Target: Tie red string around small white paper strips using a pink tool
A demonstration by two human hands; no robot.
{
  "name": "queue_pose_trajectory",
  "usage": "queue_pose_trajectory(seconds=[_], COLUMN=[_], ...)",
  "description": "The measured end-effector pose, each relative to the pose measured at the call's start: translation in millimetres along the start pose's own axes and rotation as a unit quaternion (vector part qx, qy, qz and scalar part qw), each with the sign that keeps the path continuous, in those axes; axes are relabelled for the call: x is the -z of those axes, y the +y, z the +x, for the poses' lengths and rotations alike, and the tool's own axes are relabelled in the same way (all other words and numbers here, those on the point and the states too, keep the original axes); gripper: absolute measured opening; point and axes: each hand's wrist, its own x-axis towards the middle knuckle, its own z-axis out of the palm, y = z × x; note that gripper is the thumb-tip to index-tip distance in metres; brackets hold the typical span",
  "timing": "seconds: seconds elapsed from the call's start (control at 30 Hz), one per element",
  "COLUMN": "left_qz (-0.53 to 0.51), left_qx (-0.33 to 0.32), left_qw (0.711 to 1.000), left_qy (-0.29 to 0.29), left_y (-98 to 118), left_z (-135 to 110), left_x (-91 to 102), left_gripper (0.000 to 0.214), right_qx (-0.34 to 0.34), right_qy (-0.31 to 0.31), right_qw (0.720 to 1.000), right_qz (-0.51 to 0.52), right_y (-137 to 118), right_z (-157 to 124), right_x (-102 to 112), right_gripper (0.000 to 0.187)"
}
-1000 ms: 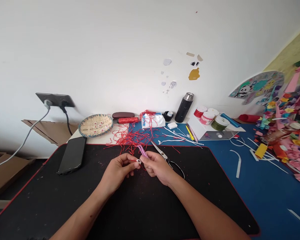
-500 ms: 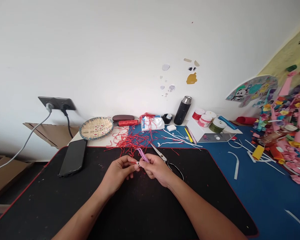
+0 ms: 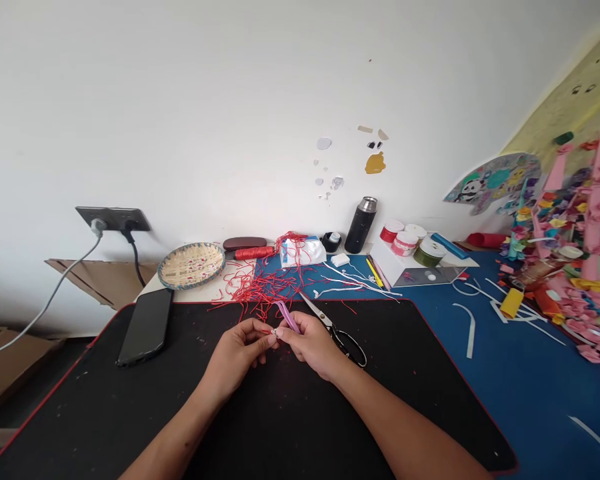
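Observation:
Over the black mat [image 3: 280, 427], my left hand [image 3: 236, 355] pinches a short red cord [image 3: 266, 331] between thumb and fingertips. At its end, between both hands, sits a tiny white piece [image 3: 274, 333] like a bead, with a dark spot; its details are too small to tell. My right hand [image 3: 314, 345] is closed around purple tweezers [image 3: 286, 315], one end of which sticks up past the fingers. The right thumb tip presses at the white piece, and the tweezers' lower end is hidden. Scissors [image 3: 333, 328] lie just behind the right hand, blades pointing away.
Behind the hands lie a pile of cut red cords [image 3: 260, 287], a red spool [image 3: 254, 253] and a woven basket [image 3: 193, 265]. A phone [image 3: 146, 327] rests at left. A black flask [image 3: 361, 225], lidded jars [image 3: 405, 241] and paper flowers [image 3: 580, 280] stand toward the right.
The view has shifted slightly. Both hands hold the same grip, with the left thumb and fingers a little closer around the white piece.

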Motion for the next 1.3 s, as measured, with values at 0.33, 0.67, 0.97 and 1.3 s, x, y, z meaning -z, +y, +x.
queue_pose_trajectory(seconds=[0.33, 0.67, 0.97, 1.3], left_qz=[-0.005, 0.028, -0.015, -0.002], left_qx=[0.002, -0.006, -0.017, -0.019], left_qw=[1.0, 1.0, 1.0, 1.0], left_qy=[-0.026, 0.003, 0.012, 0.005], left_y=[2.9, 0.0, 3.1, 1.9], left_z=[-0.7, -0.3, -1.5, -0.8], left_x=[-0.2, -3.9, -2.1, -1.2], left_gripper=[0.043, 0.037, 0.041, 0.043], right_qx=[-0.031, 0.006, -0.032, -0.031], right_qy=[-0.051, 0.002, -0.059, -0.039], right_qw=[0.997, 1.0, 0.995, 0.996], right_qz=[0.047, -0.014, 0.08, 0.075], right_y=[-6.3, 0.4, -6.4, -4.9], right_z=[-2.3, -0.2, -2.4, -0.9], right_x=[4.0, -0.1, 3.7, 2.5], right_gripper=[0.038, 0.03, 0.044, 0.045])
